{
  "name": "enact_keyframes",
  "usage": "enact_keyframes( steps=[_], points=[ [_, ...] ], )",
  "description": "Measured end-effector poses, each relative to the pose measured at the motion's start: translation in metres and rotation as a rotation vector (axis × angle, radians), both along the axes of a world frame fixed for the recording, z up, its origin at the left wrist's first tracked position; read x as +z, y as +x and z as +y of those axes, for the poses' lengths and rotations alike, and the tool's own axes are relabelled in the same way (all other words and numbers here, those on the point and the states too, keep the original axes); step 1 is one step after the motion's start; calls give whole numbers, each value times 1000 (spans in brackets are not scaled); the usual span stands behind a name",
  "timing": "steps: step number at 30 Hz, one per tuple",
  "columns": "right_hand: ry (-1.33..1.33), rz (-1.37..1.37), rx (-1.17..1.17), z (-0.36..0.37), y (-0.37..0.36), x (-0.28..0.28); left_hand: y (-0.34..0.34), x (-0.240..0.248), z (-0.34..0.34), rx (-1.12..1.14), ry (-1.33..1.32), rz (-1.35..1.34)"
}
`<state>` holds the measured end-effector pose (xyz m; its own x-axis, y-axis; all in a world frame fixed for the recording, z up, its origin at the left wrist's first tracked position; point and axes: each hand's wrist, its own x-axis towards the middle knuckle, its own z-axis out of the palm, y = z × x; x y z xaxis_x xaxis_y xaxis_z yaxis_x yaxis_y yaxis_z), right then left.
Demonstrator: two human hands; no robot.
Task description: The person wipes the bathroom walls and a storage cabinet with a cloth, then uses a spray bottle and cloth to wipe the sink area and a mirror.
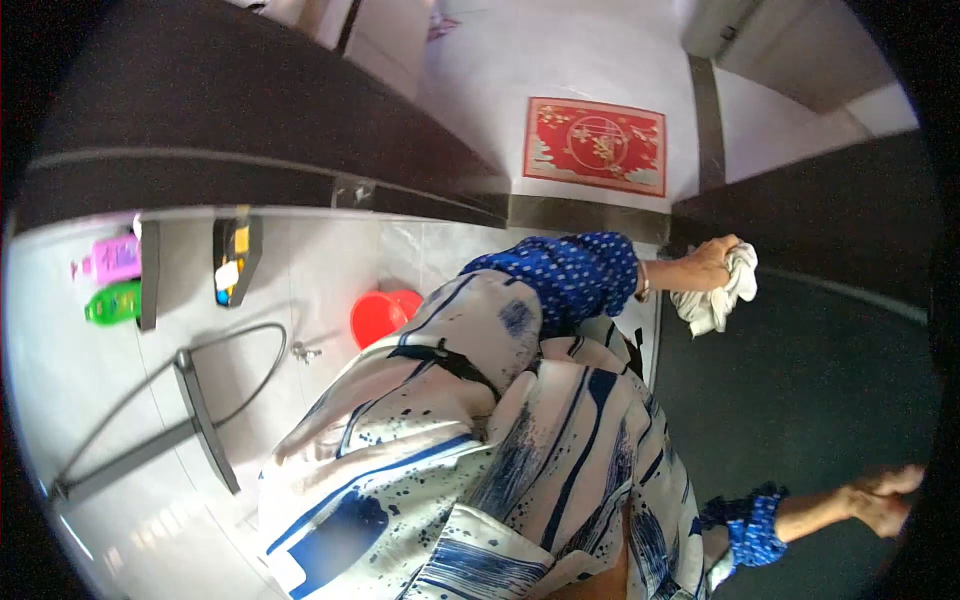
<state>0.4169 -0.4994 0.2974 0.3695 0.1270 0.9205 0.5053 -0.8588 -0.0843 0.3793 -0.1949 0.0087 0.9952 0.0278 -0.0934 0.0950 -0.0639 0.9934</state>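
My left hand [712, 264], at the end of a blue patterned sleeve with a bracelet at the wrist, is closed round a crumpled pale cloth [738, 288]. The cloth bunches out past the fingers and hangs over the left edge of a large dark panel [790, 400]. At the lower right, my right hand [885, 502] is by the same panel near the picture's rim. Its fingers look apart, with nothing visible in them, though they are dim and blurred. Whether it touches the panel is unclear.
A red bucket [380, 318] stands by the tiled wall, near a tap [305, 352]. Wall shelves hold a purple bottle [115, 258] and a green bottle [113, 302]. A dark rail [205, 425] juts out at left. Beyond the doorway threshold [590, 216] lies a red mat [595, 145].
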Motion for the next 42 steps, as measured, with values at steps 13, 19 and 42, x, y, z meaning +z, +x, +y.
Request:
enact_keyframes(
  steps=[13,19,42],
  points=[
    [936,1865,1244,349,-151,-187,-184,188,150,426,132,-165],
    [417,1406,1574,409,-174,-121,-241,251,185,669,869,-364],
    [532,-421,1402,580,-243,195,-387,220,114,1442,793,14]
  ],
)
